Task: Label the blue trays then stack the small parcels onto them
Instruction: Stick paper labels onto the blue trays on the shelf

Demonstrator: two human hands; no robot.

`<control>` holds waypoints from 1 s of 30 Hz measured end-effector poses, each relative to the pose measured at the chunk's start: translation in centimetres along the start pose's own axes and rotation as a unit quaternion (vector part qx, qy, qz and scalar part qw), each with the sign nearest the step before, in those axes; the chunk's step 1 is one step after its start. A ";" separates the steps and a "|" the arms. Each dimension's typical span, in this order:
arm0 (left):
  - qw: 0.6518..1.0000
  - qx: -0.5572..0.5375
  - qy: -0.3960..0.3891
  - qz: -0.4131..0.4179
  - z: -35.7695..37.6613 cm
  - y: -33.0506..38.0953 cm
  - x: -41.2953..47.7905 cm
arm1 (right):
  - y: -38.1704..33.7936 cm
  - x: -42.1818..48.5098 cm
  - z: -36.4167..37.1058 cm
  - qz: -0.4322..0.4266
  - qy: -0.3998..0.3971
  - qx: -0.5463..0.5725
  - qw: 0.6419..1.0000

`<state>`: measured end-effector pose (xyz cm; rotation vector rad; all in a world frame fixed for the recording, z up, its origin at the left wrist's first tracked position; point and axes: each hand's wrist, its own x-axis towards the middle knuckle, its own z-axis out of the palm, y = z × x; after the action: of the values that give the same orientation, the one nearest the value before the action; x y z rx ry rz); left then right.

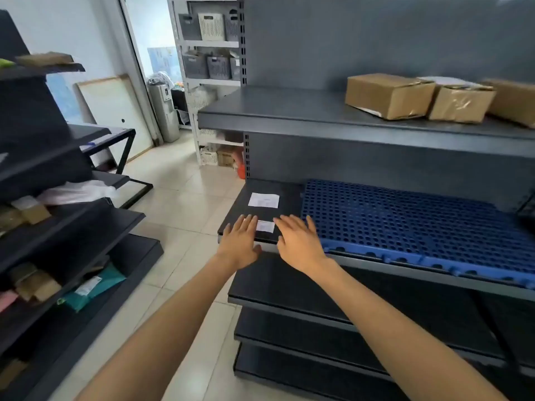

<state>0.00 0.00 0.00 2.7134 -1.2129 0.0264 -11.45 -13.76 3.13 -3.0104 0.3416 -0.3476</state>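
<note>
Blue tray [419, 221] bare; hands flat, fingers spread, empty | left [240, 241]; right [299, 241]

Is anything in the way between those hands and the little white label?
Nothing visible. The small label lies bare on the dark shelf, between the open left hand and right hand, beside the blue tray.

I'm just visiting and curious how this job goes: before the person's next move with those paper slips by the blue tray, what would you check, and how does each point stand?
1. Both hands free: ok. The left hand and right hand are open, holding nothing.
2. Small label within reach: ok, it lies between the hands.
3. Larger label available: ok, flat on the shelf level behind.
4. Blue tray bare of parcels: ok.
5. Tray already labelled: cannot tell.
6. Parcels at hand: ok, cardboard boxes sit one shelf up.
</note>
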 end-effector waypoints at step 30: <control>0.944 -0.199 0.245 0.095 -2.0 -5.7 7.7 | 0.3 2.8 4.7 -0.150 0.064 -0.107 0.981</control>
<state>9.50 -1.61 1.76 2.0657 -1.1628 0.4084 -7.75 -14.42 -0.89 -3.2617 -0.0751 -0.5631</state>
